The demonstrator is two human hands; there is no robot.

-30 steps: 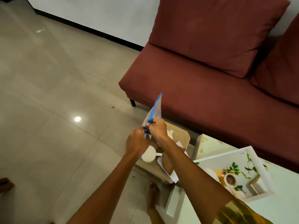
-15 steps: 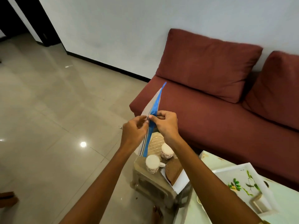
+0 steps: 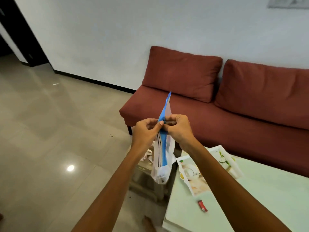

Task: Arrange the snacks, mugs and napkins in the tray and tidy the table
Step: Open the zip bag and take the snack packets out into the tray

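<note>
I hold a clear plastic bag with a blue zip strip (image 3: 162, 154) upright in front of me, above a small stool. My left hand (image 3: 147, 131) and my right hand (image 3: 179, 128) both pinch its blue top edge at mid-length, fingertips almost touching. The bag's lower end hangs down with some small items inside. A white tray with a leaf print (image 3: 232, 162) lies on the pale green table (image 3: 267, 198) to the right, partly hidden by my right forearm. A patterned mug (image 3: 147, 155) peeks out behind my left wrist on the stool.
The beige stool (image 3: 145, 183) stands between the table and open tiled floor on the left. A small red object (image 3: 202, 205) lies on the table near its front edge. A dark red sofa (image 3: 234, 118) runs along the wall behind. My bare foot (image 3: 148, 223) is on the floor.
The view has tilted up and the bag has risen with both hands. The bag now hangs in front of the stool, hiding the mugs and wafers seen earlier.
</note>
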